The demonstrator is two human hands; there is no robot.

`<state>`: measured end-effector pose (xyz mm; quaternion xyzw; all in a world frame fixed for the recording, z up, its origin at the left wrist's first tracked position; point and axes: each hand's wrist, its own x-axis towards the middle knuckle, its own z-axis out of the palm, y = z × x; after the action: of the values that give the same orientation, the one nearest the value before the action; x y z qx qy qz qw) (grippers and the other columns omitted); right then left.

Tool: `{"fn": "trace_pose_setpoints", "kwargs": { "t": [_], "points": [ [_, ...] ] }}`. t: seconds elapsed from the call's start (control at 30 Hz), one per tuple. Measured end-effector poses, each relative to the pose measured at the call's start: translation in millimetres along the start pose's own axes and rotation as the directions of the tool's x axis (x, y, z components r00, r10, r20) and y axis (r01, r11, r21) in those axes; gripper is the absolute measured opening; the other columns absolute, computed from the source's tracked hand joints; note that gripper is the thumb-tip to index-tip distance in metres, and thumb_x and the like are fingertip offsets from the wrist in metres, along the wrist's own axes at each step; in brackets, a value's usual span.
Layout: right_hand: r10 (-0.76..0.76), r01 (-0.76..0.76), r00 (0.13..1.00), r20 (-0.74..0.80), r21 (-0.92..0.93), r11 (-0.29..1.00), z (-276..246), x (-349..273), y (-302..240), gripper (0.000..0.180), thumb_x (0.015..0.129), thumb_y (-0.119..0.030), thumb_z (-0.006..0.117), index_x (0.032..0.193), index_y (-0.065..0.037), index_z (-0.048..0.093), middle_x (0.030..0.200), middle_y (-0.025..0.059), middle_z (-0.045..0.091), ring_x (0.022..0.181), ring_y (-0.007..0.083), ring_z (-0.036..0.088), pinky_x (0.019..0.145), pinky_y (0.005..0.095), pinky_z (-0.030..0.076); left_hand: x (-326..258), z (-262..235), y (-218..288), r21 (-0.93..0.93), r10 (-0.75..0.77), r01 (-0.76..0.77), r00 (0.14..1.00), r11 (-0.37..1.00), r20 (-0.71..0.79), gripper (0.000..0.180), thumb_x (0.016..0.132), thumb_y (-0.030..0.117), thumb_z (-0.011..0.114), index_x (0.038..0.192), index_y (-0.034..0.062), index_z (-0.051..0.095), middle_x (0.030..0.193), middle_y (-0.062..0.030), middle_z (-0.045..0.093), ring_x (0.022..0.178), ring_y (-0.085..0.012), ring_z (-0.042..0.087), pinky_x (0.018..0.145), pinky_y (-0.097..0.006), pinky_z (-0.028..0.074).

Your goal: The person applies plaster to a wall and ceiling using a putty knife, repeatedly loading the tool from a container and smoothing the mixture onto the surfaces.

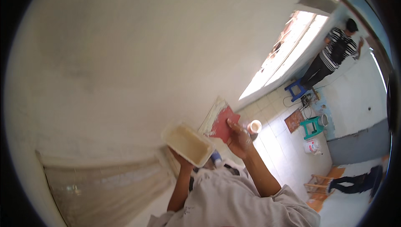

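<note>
Fingers (234, 127) of the right hand (239, 139) clench a red-handled trowel (220, 122) mid-skim on the wall (146, 59), likely needing reloading from the putty tray (189, 144) gripped by the left hand (184, 162).

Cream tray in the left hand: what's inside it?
The cream tray, held from below by the left hand, shows a pale, cream-coated interior, with no tool or loose item visible. The near wall hides part of the bottom. The right hand holds a red-backed trowel beside it.

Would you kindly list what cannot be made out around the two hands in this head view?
- Left hand: mostly hidden under the cream tray it holds.
- Tray contents: too blurred to tell.
- Trowel in the right hand: its handle is covered by the fingers.
- Blue-capped item: partly hidden behind the tray.
</note>
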<state>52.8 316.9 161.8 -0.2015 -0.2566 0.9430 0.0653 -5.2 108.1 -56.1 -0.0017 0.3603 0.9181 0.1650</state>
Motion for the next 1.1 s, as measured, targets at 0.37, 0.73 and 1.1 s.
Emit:
{"fn": "trace_pose_setpoints", "kwargs": {
  "t": [0.37, 0.73, 1.1],
  "points": [
    [-0.452, 0.514, 0.85, 0.269, -0.246, 0.821, 1, 32, -170, 0.038, 0.101, -0.03, 0.063, 0.125, -0.001, 0.058, 0.109, 0.0079, 0.067, 0.093, 0.0145, 0.064, 0.074, 0.0298, 0.051, 14, 64, 13, 0.318, 0.284, -0.291, 0.956, 0.902, 0.069, 0.074, 0.104, 0.065, 0.018, 0.16, 0.0151, 0.021, 0.162, -0.0071, 0.03, 0.145, -0.0292, 0.036, 0.121, -0.048, 0.028],
    [-0.669, 0.464, -0.343, 0.66, -0.5, -0.731, 150, 138, -449, 0.025, 0.095, -0.005, 0.058, 0.119, 0.0, 0.067, 0.093, 0.0216, 0.072, 0.092, 0.0383, 0.07, 0.078, 0.0373, 0.055, 9, 52, 9, -0.12, 0.117, -0.103, 0.986, 0.987, 0.115, 0.08, 0.098, 0.075, 0.024, 0.158, 0.0215, 0.03, 0.161, -0.0024, 0.032, 0.146, -0.0301, 0.033, 0.119, -0.051, 0.03],
    [-0.533, 0.362, 0.212, 0.819, -0.573, -0.735, 67, 169, -235, 0.055, 0.079, 0.008, 0.06, 0.132, -0.005, 0.06, 0.127, 0.0132, 0.064, 0.091, 0.0343, 0.07, 0.065, 0.0408, 0.06, -11, 52, -19, 0.032, 0.105, -0.108, 0.99, 0.994, 0.095, 0.079, 0.101, 0.07, 0.014, 0.159, 0.0175, 0.021, 0.16, -0.0065, 0.03, 0.144, -0.0274, 0.034, 0.12, -0.045, 0.029]
  ]
}}
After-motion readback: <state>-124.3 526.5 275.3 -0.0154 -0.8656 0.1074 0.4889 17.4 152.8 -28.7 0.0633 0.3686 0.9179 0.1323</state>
